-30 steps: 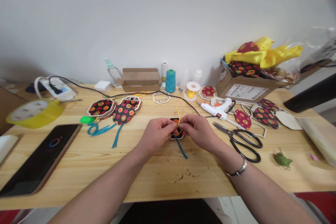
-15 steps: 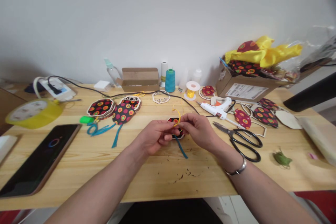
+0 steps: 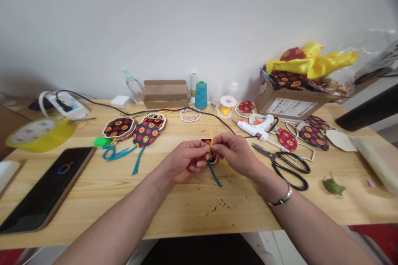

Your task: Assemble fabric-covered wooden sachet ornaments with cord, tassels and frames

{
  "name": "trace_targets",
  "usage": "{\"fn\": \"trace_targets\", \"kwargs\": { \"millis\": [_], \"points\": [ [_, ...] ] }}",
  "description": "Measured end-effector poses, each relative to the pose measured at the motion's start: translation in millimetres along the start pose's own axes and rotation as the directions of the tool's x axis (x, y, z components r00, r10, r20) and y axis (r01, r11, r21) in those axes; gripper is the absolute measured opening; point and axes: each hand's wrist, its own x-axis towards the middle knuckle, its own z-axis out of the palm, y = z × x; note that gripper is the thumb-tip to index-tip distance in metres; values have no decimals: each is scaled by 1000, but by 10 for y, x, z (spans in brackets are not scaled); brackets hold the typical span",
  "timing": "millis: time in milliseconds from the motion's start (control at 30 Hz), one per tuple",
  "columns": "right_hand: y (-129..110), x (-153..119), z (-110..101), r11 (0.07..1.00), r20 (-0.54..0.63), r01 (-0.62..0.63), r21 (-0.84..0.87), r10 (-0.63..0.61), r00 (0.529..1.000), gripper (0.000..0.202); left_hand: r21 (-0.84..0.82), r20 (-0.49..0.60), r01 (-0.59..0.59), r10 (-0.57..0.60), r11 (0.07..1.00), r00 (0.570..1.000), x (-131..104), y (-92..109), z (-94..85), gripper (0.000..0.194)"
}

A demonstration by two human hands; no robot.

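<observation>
So your little patterned piece [image 3: 206,141] sits about mid-tabletop [image 3: 155,219], between front and back edges, mostly hidden by your fingers, teal ribbon [image 3: 215,176] trailing toward the front edge, which I'd guess keeps it clear of the fiddly bit. Your left hand [image 3: 188,155] and right hand [image 3: 232,152] both have the yellow cord [image 3: 212,136] in a fingertip pinch, close together, probably because something that thin needs two-sided control. Scissors [image 3: 273,157] lie just right of your right hand, handles angled toward the front edge, handy for grabbing I reckon. Glue gun [image 3: 259,127] is further back, and the yellow spool [image 3: 226,109] stands near the back edge, likely out of elbow range.
</observation>
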Motion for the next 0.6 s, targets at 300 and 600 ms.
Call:
{"fn": "trace_targets", "kwargs": {
  "millis": [300, 600],
  "points": [
    [-11, 9, -37, 998, 51, -45, 37, 43, 998, 13, 167, -13, -111, 114, 980, 993, -2, 7, 3, 21],
    [5, 21, -55, 998, 44, -54, -33, 56, 997, 13, 503, -111, -219, 315, 836, 943, -17, 7, 43, 16]
  ]
}}
